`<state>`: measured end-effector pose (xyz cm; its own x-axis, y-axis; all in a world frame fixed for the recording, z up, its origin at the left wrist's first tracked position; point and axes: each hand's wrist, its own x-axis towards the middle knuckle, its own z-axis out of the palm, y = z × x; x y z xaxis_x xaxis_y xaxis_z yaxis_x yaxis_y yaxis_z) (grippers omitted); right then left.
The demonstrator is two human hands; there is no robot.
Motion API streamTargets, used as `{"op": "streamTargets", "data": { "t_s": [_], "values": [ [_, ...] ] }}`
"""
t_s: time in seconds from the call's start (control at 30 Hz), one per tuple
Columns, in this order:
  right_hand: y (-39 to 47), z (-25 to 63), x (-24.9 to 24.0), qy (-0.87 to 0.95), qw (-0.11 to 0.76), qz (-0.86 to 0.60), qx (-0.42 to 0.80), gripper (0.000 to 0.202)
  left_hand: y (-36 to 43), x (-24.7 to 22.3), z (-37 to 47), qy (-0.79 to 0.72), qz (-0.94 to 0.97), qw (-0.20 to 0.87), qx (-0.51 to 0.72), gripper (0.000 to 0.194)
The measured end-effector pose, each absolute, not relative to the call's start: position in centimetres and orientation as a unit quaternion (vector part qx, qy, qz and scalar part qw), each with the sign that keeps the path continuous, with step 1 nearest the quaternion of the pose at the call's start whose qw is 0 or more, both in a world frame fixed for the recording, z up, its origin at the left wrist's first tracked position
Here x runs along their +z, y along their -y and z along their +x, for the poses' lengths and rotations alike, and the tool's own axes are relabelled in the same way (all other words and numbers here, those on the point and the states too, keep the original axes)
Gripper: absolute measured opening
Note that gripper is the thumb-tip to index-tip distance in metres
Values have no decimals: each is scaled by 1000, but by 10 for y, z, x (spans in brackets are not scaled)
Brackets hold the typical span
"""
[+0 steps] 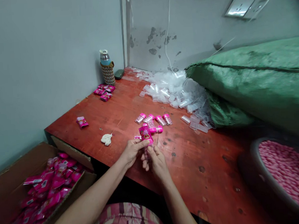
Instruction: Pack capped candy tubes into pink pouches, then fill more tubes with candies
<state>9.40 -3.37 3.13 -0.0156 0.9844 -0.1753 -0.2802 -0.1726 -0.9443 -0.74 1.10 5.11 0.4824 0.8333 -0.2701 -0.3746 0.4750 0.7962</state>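
My left hand (132, 152) pinches a bright pink printed wrapper sleeve (145, 132) between thumb and fingers. Close against it, my right hand (156, 160) grips a small transparent bottle of pink candies (146, 154), its fingers curled round the lower part. The sleeve's lower end meets the top of the bottle; how far it reaches over it is hidden by my thumbs. Just beyond my hands lie several filled bottles with pink caps (160, 120) on the red table (184, 171). A crumpled white scrap (106, 139) is to the left of my left hand.
Transparent empty tubes (168, 92) are heaped by a green sack (251, 74). A bowl (255, 162) of pink candies stands at right. Pink packs lie at left (82, 122) and near a thermos (107, 72). A cardboard box (90, 184) of pink packs sits below the table's left edge.
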Motion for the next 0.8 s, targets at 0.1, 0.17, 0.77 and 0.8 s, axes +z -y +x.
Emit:
{"op": "streamTargets", "data": {
  "t_s": [0.1, 0.17, 0.77, 0.8],
  "values": [
    [33, 97, 31, 367, 522, -449, 626, 25, -12, 51, -9, -341, 356, 786, 372, 27],
    [36, 99, 31, 363, 524, -445, 629, 26, -14, 50, -12, -363, 332, 772, 402, 24],
    [27, 107, 36, 338, 549, -459, 611, 22, 37, 67, -92, -399, 223, 567, 685, 32],
    [26, 114, 35, 338, 556, -475, 593, 22, 38, 66, -100, -409, 222, 540, 701, 37]
  ]
}}
